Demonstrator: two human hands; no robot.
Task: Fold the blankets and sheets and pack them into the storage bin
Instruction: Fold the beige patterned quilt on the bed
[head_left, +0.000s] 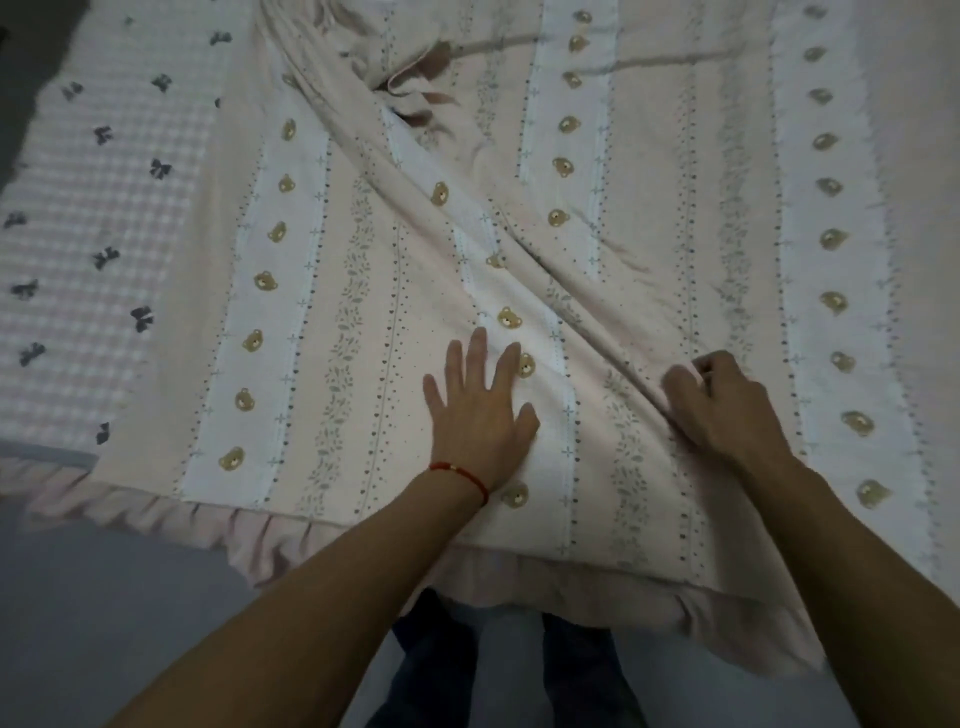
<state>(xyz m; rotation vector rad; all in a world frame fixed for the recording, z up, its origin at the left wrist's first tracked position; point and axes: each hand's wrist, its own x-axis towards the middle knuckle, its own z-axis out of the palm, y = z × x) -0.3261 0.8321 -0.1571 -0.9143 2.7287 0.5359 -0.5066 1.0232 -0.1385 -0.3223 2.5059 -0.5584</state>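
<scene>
Head view. A pink striped sheet (363, 291), printed with rows of small bear faces, lies spread over a bed and fills most of the frame. The left hand (480, 410) rests flat on the sheet, just below centre, its fingers (475, 351) straight, spread, and pointing toward 12 o'clock; it holds nothing. A red string bracelet (460, 472) circles that wrist. The right hand (719, 402), at 3 o'clock of the left and near it, has its fingers curled, pinching a raised fold (519, 244) of the sheet. This fold is a long ridge running from the right hand toward 11 o'clock, ending in a bunched knot of cloth (410, 78) near the top edge. The sheet's stripes, and so its long axis, run from 6 to 12 o'clock, leaning slightly toward 1 o'clock on the left half. Its near edge lies along a pink ruffle (270, 530) at the bed's 6 o'clock side. At 9 o'clock a checked bed cover (98, 208) with dark bows is exposed. Grey floor (104, 597) lies at 7 o'clock; the person's legs (436, 665) stand at 6 o'clock.
</scene>
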